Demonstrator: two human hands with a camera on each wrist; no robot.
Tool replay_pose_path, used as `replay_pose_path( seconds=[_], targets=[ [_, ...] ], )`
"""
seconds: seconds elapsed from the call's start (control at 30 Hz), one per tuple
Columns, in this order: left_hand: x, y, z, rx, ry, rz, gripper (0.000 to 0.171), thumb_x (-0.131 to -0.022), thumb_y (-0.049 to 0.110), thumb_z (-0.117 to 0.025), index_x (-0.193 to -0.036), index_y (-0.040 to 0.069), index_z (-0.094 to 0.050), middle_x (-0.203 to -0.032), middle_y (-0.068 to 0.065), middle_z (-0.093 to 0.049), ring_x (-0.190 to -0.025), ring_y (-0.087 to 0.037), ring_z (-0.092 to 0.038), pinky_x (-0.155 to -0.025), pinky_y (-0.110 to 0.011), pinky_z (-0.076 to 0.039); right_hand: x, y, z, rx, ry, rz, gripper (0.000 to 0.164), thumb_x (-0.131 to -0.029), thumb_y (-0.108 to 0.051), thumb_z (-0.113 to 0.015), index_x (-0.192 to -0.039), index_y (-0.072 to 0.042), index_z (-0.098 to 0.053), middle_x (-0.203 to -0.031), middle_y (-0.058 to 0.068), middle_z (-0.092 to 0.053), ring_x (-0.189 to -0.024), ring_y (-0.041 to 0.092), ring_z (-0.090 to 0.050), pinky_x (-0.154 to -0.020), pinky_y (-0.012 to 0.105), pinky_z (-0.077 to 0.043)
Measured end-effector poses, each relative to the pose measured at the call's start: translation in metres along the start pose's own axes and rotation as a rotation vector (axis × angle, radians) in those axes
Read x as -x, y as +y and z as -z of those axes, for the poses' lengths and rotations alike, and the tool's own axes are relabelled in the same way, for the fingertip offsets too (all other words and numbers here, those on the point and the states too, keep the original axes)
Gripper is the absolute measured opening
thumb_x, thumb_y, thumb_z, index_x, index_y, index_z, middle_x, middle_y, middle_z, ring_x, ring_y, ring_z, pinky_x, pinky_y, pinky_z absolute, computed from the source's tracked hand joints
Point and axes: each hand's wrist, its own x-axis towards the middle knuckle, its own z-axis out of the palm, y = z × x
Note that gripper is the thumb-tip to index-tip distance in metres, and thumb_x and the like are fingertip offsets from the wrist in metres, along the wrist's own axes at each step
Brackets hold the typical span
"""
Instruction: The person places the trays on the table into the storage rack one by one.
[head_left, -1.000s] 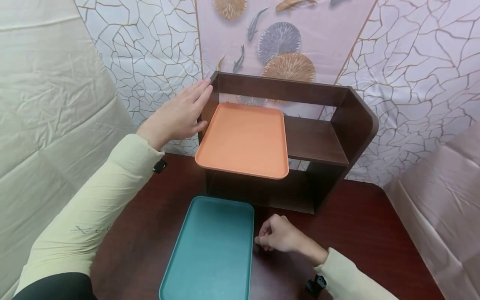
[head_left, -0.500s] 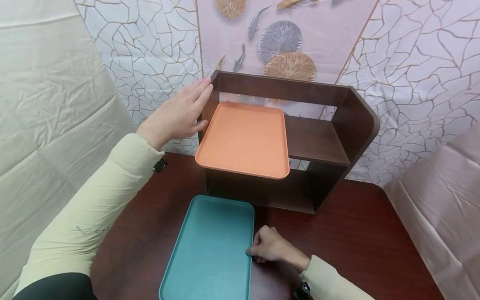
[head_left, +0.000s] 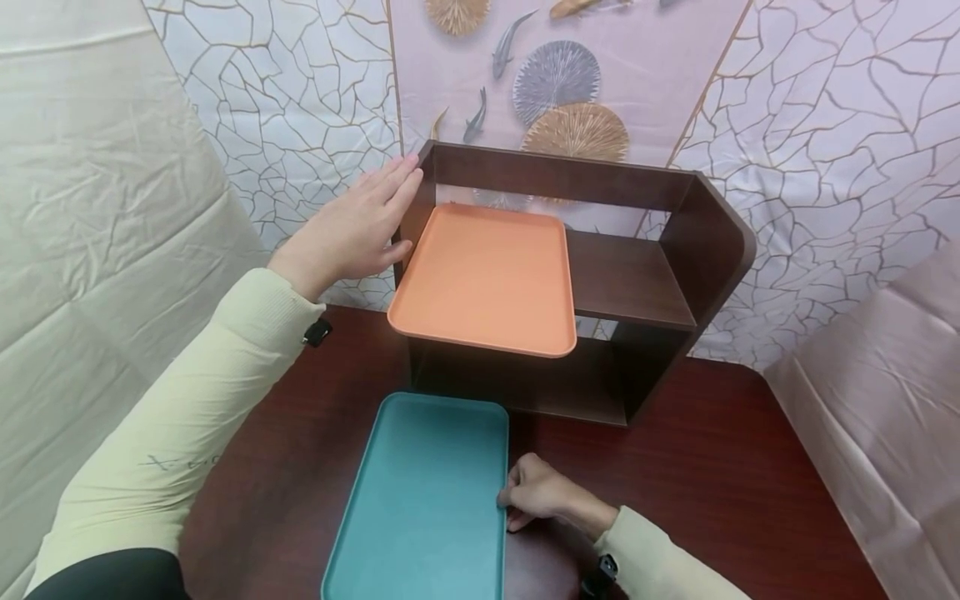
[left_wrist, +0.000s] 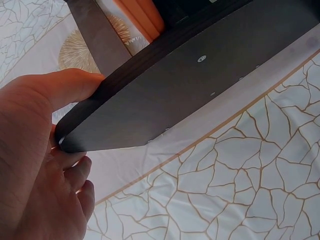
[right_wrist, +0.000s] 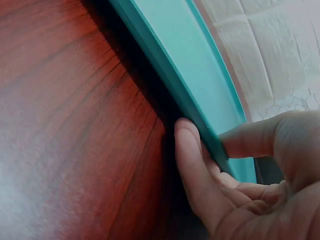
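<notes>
A teal tray lies on the dark red table in front of a dark brown two-tier shelf. My right hand pinches the tray's right rim, thumb over the edge and fingers underneath, as the right wrist view shows. An orange tray rests on the left part of the shelf's upper board, its near edge sticking out past the front. At the shelf's left side panel, my left hand holds the panel's rounded end between thumb and fingers; some fingertips are hidden behind the wood.
Patterned cloth hangs behind the shelf, with plain cloth drapes at the left and right. The table runs to a rounded corner at the back right. Beneath the orange tray is the shelf's lower compartment.
My right hand has moved left and slightly nearer from beside the teal tray, and now pinches its right rim. My left hand and both trays stay about where they were.
</notes>
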Motion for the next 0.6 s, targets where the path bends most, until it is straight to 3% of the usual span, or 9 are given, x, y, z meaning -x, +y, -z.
replay_pose_path(
  seconds=[0.13, 0.4, 0.6],
  targets=[
    [0.0, 0.0, 0.0, -0.001, -0.004, 0.001, 0.085, -0.103, 0.025, -0.059, -0.167, -0.006, -0.012, -0.178, -0.021, -0.005, -0.167, -0.037, -0.009, -0.135, -0.057, -0.016, 0.002, 0.003, 0.001, -0.052, -0.014, -0.003, 0.028, -0.092, 0.004, -0.063, -0.068, -0.006, -0.054, -0.073, 0.012, -0.067, -0.063, 0.016, -0.072, -0.067, 0.037, -0.068],
    [0.0, -0.001, -0.001, 0.004, -0.003, -0.003, 0.085, -0.103, 0.025, -0.059, -0.167, -0.006, -0.011, -0.178, -0.022, -0.006, -0.166, -0.038, -0.009, -0.135, -0.057, -0.016, 0.008, 0.009, 0.0, -0.088, 0.006, 0.033, 0.014, -0.093, 0.002, -0.063, -0.08, 0.005, -0.063, -0.076, 0.011, -0.065, -0.066, 0.019, -0.074, -0.069, 0.041, -0.068],
    [0.0, -0.001, 0.0, 0.002, 0.003, -0.008, 0.085, -0.103, 0.024, -0.059, -0.167, -0.006, -0.012, -0.178, -0.022, -0.006, -0.167, -0.038, -0.009, -0.135, -0.057, -0.017, 0.015, 0.013, 0.004, -0.096, 0.01, 0.059, 0.015, -0.095, 0.0, -0.063, -0.081, 0.003, -0.061, -0.077, 0.007, -0.062, -0.069, 0.021, -0.075, -0.069, 0.042, -0.068]
  ],
)
